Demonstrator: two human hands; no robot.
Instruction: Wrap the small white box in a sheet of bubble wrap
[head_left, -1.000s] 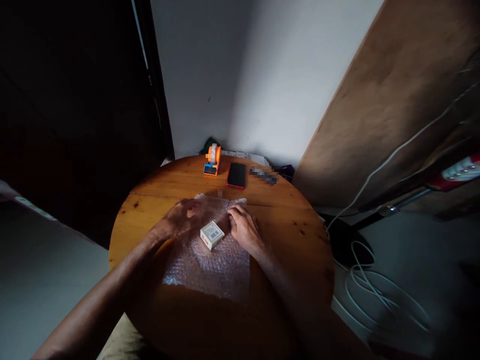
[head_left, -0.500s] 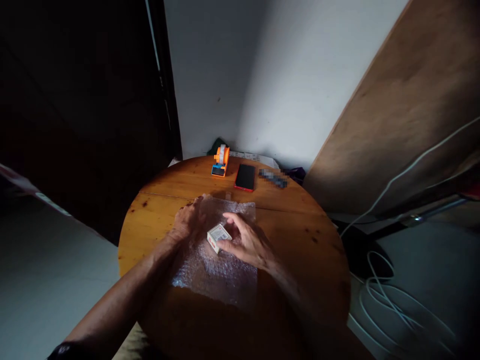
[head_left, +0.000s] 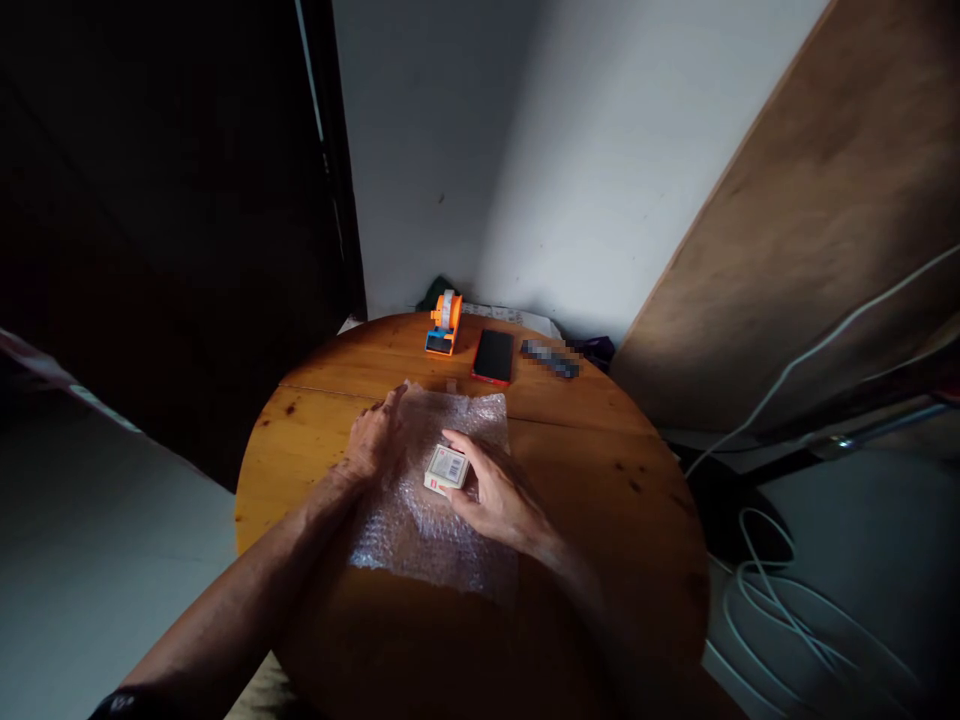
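Observation:
A small white box with a barcode label on top and red print on its side lies on a sheet of bubble wrap. My right hand holds the box from the right, thumb at its near corner and a finger at its far corner. At the wrap's upper left edge rests my left hand, palm down, its fingers stretched forward over the sheet and table. It has nothing visible in it.
The round wooden table carries an orange tape dispenser, a red-edged phone and a blurred dark object toward the back. Behind stands a pale wall. White cables lie coiled at right.
My right hand has turned the box, squaring it more with the bubble wrap and moving it slightly right. My left hand has stayed at the sheet's edge.

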